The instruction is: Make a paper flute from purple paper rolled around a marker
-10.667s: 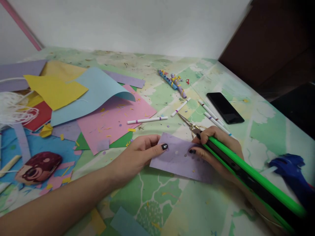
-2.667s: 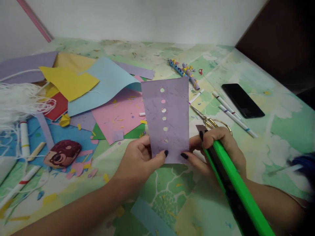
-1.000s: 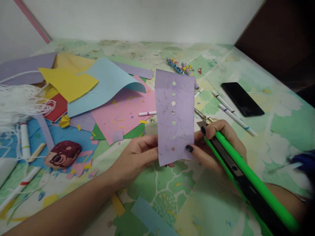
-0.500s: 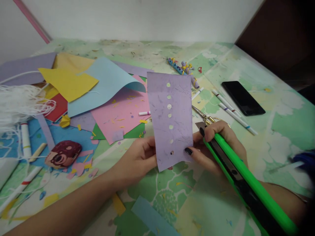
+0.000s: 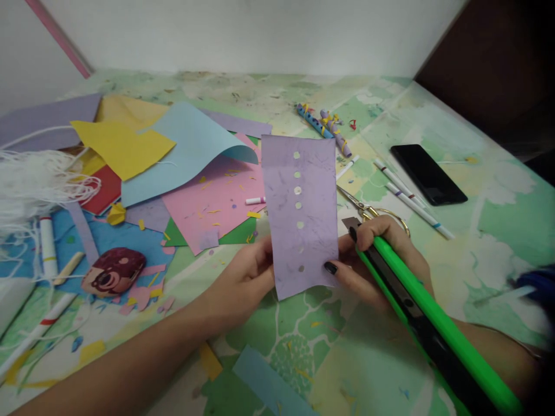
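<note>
Holding a strip [image 5: 312,196] upright just left of the scissors [image 5: 359,205], a row of punched holes down its middle; left hand [image 5: 245,277] fingers closed on its lower left edge from behind; right hand [image 5: 381,260] thumb pressed to its lower right corner, other fingers wrapped tight round a green cutter [image 5: 433,323], blade tip just below the scissors; phone [image 5: 427,174] right of the scissors, pink sheet [image 5: 208,202] well left of them, both flat on the bench [image 5: 498,219].

On your bench [image 5: 498,219]: black phone [image 5: 428,174] far right, markers [image 5: 418,212] beside it, scissors [image 5: 362,207], light blue sheet [image 5: 191,150] left.
</note>
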`<state>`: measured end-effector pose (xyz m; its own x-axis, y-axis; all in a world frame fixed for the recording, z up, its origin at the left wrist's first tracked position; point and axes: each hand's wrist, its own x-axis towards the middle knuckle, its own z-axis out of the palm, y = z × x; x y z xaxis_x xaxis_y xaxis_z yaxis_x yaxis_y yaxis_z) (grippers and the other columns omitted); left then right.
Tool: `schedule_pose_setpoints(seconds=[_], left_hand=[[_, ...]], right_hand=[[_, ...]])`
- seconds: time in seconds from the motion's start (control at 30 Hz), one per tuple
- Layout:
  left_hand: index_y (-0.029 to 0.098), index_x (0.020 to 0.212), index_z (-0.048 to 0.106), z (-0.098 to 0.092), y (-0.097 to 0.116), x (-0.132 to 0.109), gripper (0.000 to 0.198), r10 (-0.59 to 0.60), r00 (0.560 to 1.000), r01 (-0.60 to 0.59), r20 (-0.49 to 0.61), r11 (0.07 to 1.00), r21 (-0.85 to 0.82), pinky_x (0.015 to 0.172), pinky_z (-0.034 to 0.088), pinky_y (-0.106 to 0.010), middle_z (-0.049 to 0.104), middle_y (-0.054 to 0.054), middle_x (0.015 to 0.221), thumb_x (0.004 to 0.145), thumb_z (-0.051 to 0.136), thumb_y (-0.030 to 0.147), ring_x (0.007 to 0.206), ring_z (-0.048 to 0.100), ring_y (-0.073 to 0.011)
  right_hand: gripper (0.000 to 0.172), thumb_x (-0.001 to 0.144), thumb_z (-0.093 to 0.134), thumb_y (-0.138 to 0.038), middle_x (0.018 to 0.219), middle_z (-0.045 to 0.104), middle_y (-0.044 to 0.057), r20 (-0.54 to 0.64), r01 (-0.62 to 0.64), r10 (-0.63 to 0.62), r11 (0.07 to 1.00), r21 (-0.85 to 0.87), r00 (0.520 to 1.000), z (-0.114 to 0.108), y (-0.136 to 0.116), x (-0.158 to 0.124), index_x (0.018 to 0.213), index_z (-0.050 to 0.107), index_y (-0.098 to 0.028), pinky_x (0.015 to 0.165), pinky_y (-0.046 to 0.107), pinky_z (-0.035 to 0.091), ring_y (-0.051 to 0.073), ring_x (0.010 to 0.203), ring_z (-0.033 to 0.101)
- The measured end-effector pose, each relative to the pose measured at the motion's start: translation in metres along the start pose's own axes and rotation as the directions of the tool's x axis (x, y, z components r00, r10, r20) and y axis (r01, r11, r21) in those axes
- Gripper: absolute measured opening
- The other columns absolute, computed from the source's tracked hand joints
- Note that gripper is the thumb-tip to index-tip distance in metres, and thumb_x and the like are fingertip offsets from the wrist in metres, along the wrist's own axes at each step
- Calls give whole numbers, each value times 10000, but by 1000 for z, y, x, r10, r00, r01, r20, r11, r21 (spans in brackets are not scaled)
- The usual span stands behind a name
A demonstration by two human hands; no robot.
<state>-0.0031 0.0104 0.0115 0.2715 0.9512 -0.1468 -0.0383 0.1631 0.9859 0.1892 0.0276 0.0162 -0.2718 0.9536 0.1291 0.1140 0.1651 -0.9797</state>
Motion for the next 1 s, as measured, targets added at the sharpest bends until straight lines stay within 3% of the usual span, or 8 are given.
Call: schedule_pose_setpoints(seconds=[0.13, 0.27, 0.37, 0.43, 0.57, 0.67, 1.0], left_hand=[[165, 835, 582, 0, -2, 1, 125, -2, 979, -7, -206, 999, -42, 566, 473, -231, 629, -9, 723, 795, 582, 284, 624, 585, -117], [176, 717, 490, -8, -3, 2, 125, 42, 882, -21, -470, 999, 50, 501, 414, -187, 555, 40, 584, 775, 597, 206, 511, 522, -73], [182, 765, 483, -13, -4, 3, 174, 84, 819, -78, -568, 996, 35, 591, 456, -199, 593, 31, 692, 719, 648, 151, 639, 599, -94], [181, 849, 512, -13, -5, 3, 174, 84, 850, -130, -520, 990, -51, 678, 483, -232, 626, 1, 845, 732, 638, 155, 755, 624, -118], [167, 1004, 552, -6, -7, 1, 183, 27, 977, -89, -212, 953, -289, 738, 503, -302, 646, -65, 978, 830, 549, 220, 855, 629, -170], [160, 1089, 545, -3, -8, -1, 290, 13, 997, -36, -73, 943, -331, 777, 508, -321, 649, -84, 1017, 806, 600, 199, 911, 629, -193], [140, 1075, 559, -4, -6, 1, 333, 12, 997, -30, -72, 968, -250, 821, 509, -304, 656, -96, 1056, 757, 655, 160, 944, 635, -190]], right_hand=[[319, 716, 681, -173, 793, 607, -12, -12, 39, -40, 998, -43, 999, -3, 5, 3, 838, 396, -247, 507, 234, 483, 118, 609, 584], [307, 723, 680, -190, 773, 602, -17, -28, 81, -84, 993, -83, 996, -5, 9, 7, 854, 408, -244, 502, 220, 482, 104, 581, 567], [298, 731, 675, -190, 772, 598, -15, -32, 88, -91, 992, -88, 995, -6, 11, 8, 859, 411, -241, 492, 206, 473, 99, 584, 561], [298, 737, 670, -189, 783, 597, -10, -20, 85, -86, 994, -65, 996, -5, 12, 8, 867, 406, -240, 491, 209, 471, 102, 589, 565], [302, 743, 667, -189, 796, 590, -2, -2, 73, -73, 997, -26, 997, -4, 14, 8, 868, 397, -239, 506, 224, 468, 113, 615, 578], [307, 739, 674, -186, 793, 580, -6, 10, 69, -69, 998, -15, 998, -4, 14, 8, 863, 398, -239, 524, 233, 467, 114, 624, 577], [302, 746, 667, -194, 801, 592, -8, 7, 66, -66, 998, 4, 998, -3, 14, 8, 862, 392, -242, 517, 230, 461, 107, 610, 568]])
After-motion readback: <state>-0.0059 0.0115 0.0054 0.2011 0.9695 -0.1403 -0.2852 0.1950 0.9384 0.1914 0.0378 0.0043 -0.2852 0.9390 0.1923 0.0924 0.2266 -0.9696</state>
